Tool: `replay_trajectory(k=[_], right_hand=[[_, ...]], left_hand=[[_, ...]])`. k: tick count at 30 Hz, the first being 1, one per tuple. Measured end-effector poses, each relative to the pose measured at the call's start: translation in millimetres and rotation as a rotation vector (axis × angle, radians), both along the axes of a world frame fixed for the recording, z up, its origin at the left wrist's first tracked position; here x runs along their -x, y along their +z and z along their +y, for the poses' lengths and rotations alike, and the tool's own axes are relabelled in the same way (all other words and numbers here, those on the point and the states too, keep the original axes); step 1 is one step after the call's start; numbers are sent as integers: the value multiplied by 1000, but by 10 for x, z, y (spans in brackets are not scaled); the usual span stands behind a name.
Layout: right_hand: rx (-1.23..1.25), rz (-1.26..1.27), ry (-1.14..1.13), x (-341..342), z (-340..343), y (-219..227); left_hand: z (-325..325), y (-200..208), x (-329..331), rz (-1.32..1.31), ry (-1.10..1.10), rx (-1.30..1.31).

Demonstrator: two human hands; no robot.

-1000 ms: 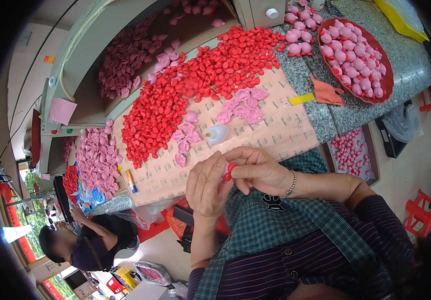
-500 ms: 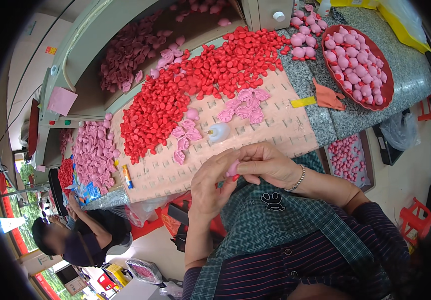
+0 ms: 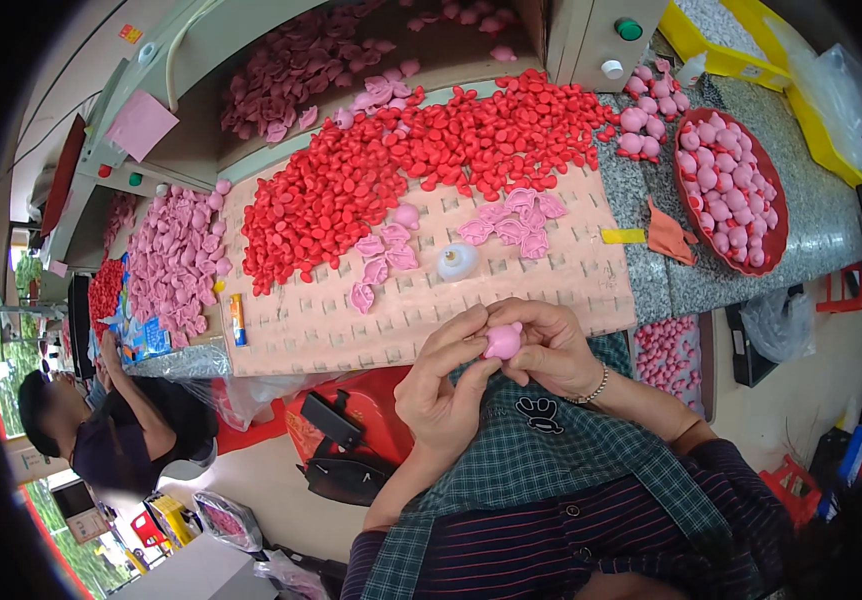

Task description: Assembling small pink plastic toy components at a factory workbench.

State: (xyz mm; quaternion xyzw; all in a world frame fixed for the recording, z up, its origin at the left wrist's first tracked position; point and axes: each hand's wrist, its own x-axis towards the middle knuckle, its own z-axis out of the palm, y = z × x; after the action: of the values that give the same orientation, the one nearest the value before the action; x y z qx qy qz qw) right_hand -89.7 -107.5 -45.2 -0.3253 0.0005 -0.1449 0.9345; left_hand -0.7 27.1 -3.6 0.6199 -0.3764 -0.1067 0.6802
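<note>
A small round pink toy piece (image 3: pixel 502 342) with little bumps on top is pinched between my two hands, above my apron at the table's near edge. My left hand (image 3: pixel 443 390) closes its thumb and fingers on the piece's left side. From the right, my right hand (image 3: pixel 554 352) grips it with thumb and curled fingers. Just beyond my hands stands a small white squeeze bottle (image 3: pixel 458 262) with a narrow tip. Loose pink shell-like pieces (image 3: pixel 518 222) lie behind it, and others (image 3: pixel 383 256) sit to its left.
A heap of red oval parts (image 3: pixel 321 215) spreads across the mat, with a pile of pink pieces (image 3: pixel 176 260) at left. At right, a red basket (image 3: pixel 771 225) holds pink figures. A glue tube (image 3: pixel 238 320) lies near the left edge. Another person (image 3: pixel 116 430) sits at far left.
The pink piece has been turned and raised between my fingers; its red part, visible before, no longer shows. My head view has shifted, moving the whole scene slightly.
</note>
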Motion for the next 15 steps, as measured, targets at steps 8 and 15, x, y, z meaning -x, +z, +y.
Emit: replay_trajectory(k=[8,15], right_hand=[[302,-29,-28,25,-26,47],[412,-3,-74,-22,25,190]], left_hand=[[-81,-34,37,-94,105,139],[-98,-192,60,-4,134,299]])
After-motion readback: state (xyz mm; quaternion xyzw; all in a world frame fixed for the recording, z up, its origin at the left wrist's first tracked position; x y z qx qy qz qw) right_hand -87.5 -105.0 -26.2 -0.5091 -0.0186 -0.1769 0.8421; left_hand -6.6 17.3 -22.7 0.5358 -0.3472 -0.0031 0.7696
